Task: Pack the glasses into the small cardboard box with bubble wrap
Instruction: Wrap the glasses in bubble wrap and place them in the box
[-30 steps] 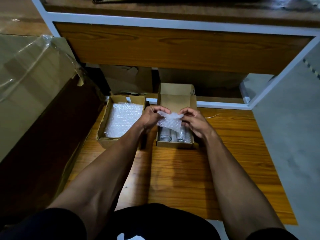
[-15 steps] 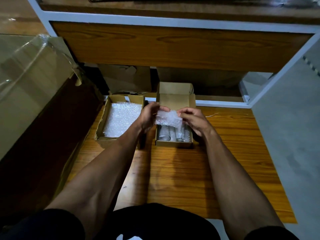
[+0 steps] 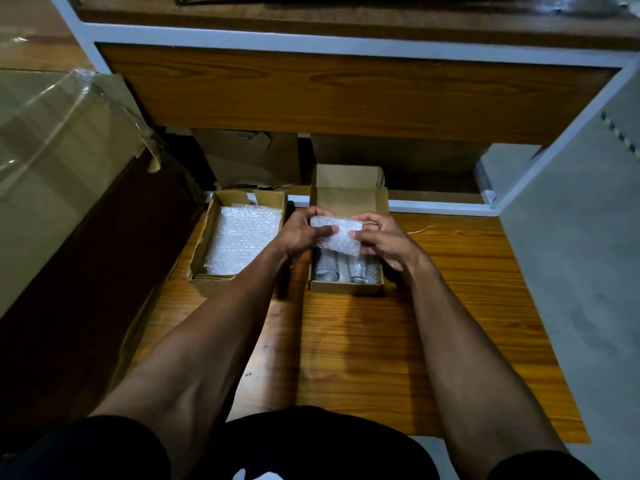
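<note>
Fingertips point(image 3: 330, 231) of the left hand point(image 3: 302, 233) and thumb and fingers of the right hand point(image 3: 380, 240) pinch opposite ends of a small white crinkled piece of bubble wrap point(image 3: 337, 236), both hands curled round it and holding it stretched between them, its long axis running left to right. Directly beneath the wrap, and a little toward the person, sits the small open brown cardboard box point(image 3: 346, 286) on the wooden desk point(image 3: 363, 341), toward the desk's far edge and near its middle; its lid flap stands up behind the hands. Inside it lie the clear drinking glasses point(image 3: 341, 268), on their sides with their long axes running away from the person, ends facing the near wall of the box. So the wrap hangs just above the glasses, crosswise to them, and a short lowering by both hands, about equally near, would probably lay it over them. Just left of this box, by the desk's far left corner, a second, wider open cardboard box point(image 3: 204, 268) holds a flat sheet of bubble wrap point(image 3: 242, 240).
</note>
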{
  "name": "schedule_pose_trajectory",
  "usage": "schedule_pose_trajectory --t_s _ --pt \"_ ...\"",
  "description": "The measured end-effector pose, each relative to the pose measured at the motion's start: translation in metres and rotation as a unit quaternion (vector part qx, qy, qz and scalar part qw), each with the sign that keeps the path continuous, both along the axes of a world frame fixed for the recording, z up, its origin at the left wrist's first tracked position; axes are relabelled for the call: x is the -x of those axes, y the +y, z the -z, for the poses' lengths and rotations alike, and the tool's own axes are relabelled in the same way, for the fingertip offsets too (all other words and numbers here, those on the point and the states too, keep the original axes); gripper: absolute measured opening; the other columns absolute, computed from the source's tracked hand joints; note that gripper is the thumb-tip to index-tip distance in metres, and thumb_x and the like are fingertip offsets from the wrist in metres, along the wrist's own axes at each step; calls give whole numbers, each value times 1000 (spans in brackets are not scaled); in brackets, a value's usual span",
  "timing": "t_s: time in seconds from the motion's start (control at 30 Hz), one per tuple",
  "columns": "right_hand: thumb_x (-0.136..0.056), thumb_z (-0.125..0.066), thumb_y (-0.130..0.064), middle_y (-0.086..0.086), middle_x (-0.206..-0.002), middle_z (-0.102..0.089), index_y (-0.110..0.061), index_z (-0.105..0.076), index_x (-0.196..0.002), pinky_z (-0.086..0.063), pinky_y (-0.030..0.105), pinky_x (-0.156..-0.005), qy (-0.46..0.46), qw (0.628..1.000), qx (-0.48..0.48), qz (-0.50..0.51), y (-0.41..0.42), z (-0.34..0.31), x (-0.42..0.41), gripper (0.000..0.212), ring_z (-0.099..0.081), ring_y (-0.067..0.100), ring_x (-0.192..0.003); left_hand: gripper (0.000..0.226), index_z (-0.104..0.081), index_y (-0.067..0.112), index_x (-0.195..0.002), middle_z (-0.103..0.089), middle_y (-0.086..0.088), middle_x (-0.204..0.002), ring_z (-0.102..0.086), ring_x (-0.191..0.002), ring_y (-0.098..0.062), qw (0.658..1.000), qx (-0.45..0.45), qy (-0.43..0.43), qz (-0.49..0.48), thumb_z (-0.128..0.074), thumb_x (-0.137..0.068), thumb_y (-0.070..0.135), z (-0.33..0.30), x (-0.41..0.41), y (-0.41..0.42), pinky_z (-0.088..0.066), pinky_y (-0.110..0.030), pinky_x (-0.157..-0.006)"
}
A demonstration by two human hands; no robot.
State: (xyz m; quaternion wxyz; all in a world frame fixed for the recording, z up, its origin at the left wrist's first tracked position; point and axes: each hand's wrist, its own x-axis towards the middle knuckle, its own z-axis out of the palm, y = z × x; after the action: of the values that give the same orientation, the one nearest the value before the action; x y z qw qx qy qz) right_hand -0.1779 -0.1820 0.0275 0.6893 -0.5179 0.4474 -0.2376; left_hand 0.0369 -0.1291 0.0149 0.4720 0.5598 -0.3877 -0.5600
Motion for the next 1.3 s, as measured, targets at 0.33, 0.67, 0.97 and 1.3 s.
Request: schedule_pose_trajectory --t_s 0.33,0.67,0.97,1.3 --pt "-92 -72 0 10 -119 -67 -11 -72 -107 -59 53 -93 33 998 54 20 3 -4 -1 18 -67 28 -108 15 -72 3 -96 -72 -8 -104 -70 -97 -23 999 30 -20 29 -67 -92 -10 2 -5 2 -61 -44 -90" --pt "-103 -55 -1 16 -129 -65 -3 -76 -100 -59 28 -87 -25 999 29 31 4 -7 5 21 -67 25 -116 19 -77 6 -86 -74 -12 -111 -69 -111 -30 1000 14 -8 13 -64 -95 -6 0 -2 2 -60 -44 -96" --pt "-91 -79 -12 14 -126 -69 -3 -75 -111 -61 34 -88 -34 997 28 57 1 -1 10 23 -71 26 -112 15 -78 -1 -93 -76 -10 -117 -70 -115 -24 999 -12 48 -2 -66 -97 7 -3 1 -1 -58 -31 -95" --pt "-88 -75 5 13 -118 -69 -10 -63 -119 -61 28 -73 35 993 42 101 -5 2 15 37 -70 25 -106 45 -63 13 -131 -65 -20 -125 -69 -112 -33 999 -18 18 -23 -81 -90 9 6 16 -5 -63 -46 -93"
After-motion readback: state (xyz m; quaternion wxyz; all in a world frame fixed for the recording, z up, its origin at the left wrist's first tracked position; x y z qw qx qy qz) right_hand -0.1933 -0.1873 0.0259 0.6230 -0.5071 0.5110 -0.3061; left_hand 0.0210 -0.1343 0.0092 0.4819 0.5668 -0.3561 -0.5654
